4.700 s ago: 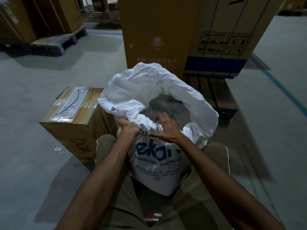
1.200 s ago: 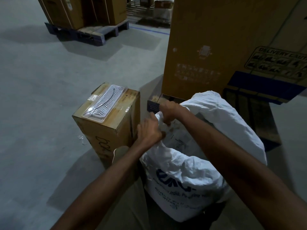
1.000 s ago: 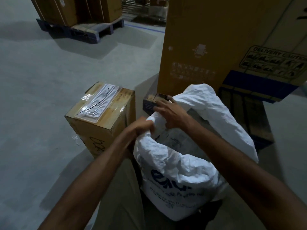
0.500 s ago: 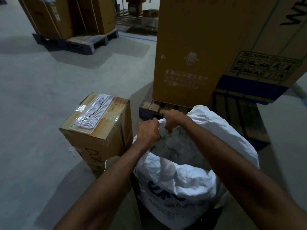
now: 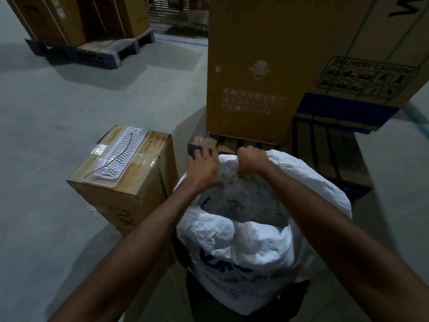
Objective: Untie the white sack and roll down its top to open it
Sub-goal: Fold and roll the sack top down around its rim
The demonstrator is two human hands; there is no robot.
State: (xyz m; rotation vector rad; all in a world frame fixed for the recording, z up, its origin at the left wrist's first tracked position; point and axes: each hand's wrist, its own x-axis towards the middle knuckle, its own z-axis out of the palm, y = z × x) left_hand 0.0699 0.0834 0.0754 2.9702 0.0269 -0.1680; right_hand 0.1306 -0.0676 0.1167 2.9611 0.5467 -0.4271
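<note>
I am looking into a warehouse or storage hall, dimly lit. The floor (image 5: 69, 108) is bare grey concrete with a blue line (image 5: 183, 42) painted across it in the distance. Straight ahead a tall brown cardboard carton (image 5: 255, 66) stands on a wooden pallet (image 5: 329, 149), its side printed with a "DELIVERY CAUTION" handling label (image 5: 369, 77) and bound with green strapping. Far off to the left, more large cartons (image 5: 76, 17) sit on a dark pallet (image 5: 97, 52). Nearer, a smaller taped cardboard box (image 5: 130, 182) rests directly on the floor.
</note>
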